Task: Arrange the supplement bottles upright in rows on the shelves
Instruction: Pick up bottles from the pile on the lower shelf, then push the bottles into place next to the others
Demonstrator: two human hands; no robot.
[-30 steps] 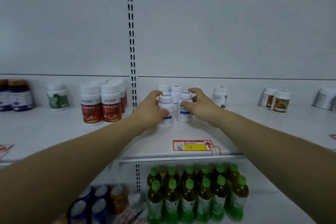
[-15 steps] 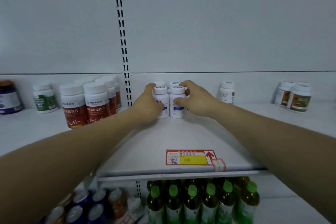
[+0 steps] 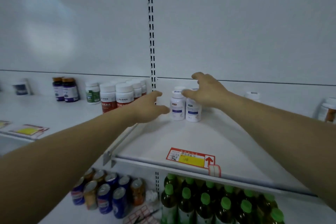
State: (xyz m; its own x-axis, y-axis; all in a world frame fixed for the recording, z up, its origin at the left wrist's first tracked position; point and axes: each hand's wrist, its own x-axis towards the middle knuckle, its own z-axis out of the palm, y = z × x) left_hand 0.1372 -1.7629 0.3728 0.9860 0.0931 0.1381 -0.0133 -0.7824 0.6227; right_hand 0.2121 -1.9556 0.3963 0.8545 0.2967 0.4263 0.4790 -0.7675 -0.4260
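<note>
Two small white supplement bottles with blue labels (image 3: 177, 108) stand upright side by side near the back of the white shelf (image 3: 181, 138); more white caps show behind them. My left hand (image 3: 148, 108) hovers just left of the left bottle, fingers loosely spread, holding nothing. Above the right bottle (image 3: 193, 112) my right hand (image 3: 206, 91) is lifted with spread fingers, and its thumb sits near the left bottle's cap. Both hands are apart from the bottles or barely touching.
Red-labelled white bottles (image 3: 116, 97), a green-labelled bottle (image 3: 92, 94) and dark purple bottles (image 3: 65, 90) stand on the left shelf. More bottles (image 3: 328, 111) sit at far right. A price tag (image 3: 190, 157) lies at the shelf's front. Green-capped drinks (image 3: 205, 203) and cans (image 3: 105, 194) fill the shelf below.
Both hands have let go of the two blue-labelled bottles and opened, drawing slightly away. The bottles stay upright at the back. The view has shifted right.
</note>
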